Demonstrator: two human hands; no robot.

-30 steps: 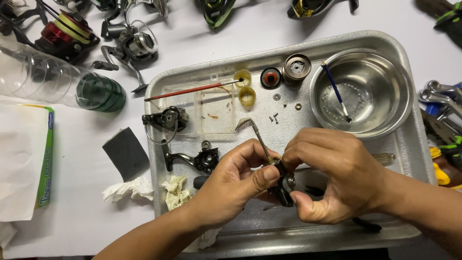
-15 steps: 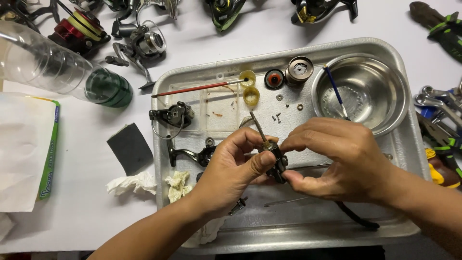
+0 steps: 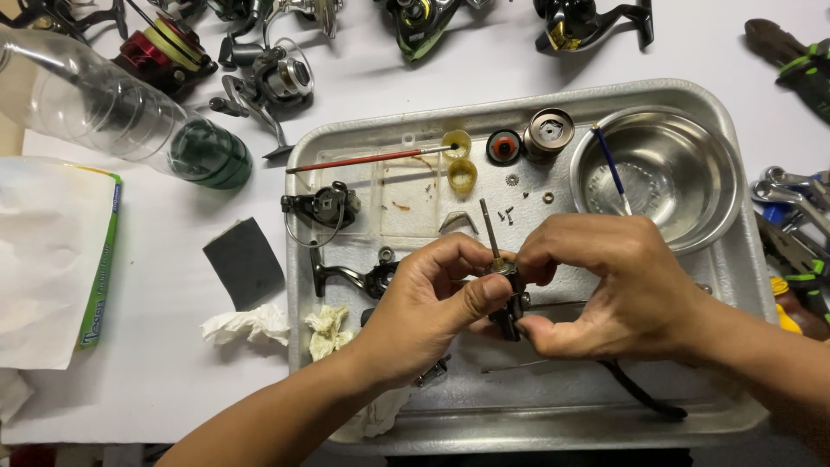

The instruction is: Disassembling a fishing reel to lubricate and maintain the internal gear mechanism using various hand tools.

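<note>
Left hand and right hand are both closed on a small black reel part with a metal shaft, above the metal tray

Bowl in tray, right side

The tray is seen to be brushed metal with a dull sheen, and the bowl polished, glossy metal. The bottle is made of clear, smooth plastic. A matt, rough dark square of sandpaper is laid on the smooth white tabletop. Crumpled soft tissue is seen beside it. The small part held in the hands looks like dark metal.
</note>
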